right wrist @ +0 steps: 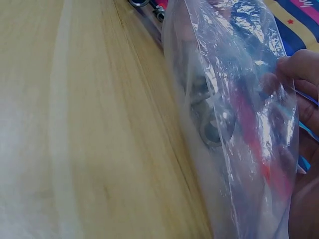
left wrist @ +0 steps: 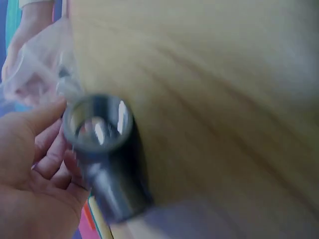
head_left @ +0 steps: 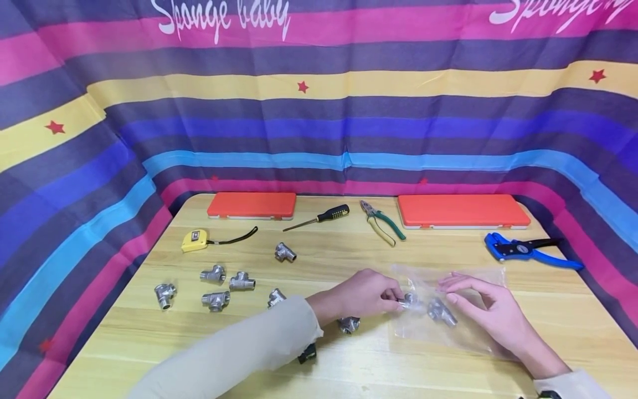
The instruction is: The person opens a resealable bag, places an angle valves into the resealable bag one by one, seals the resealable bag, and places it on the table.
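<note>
My left hand (head_left: 370, 293) pinches a metal pipe tee (head_left: 408, 302) at the left side of a clear plastic bag (head_left: 478, 277). Close up in the left wrist view, the tee (left wrist: 107, 159) shows its round opening beside the fingertips. A second tee (head_left: 441, 311) lies within the bag. My right hand (head_left: 490, 307) holds the bag from the right, thumb and fingers at its film; the right wrist view shows the bag (right wrist: 234, 124) standing up from the table, a tee blurred behind the plastic. Another tee (head_left: 349, 324) lies below my left wrist.
Several tees (head_left: 216, 301) lie on the left. A yellow tape measure (head_left: 194, 240), screwdriver (head_left: 319, 217), pliers (head_left: 381, 221), red cases (head_left: 251, 205) and a blue wire stripper (head_left: 528, 249) sit farther back. A black object (head_left: 307, 353) is partly hidden by the left sleeve.
</note>
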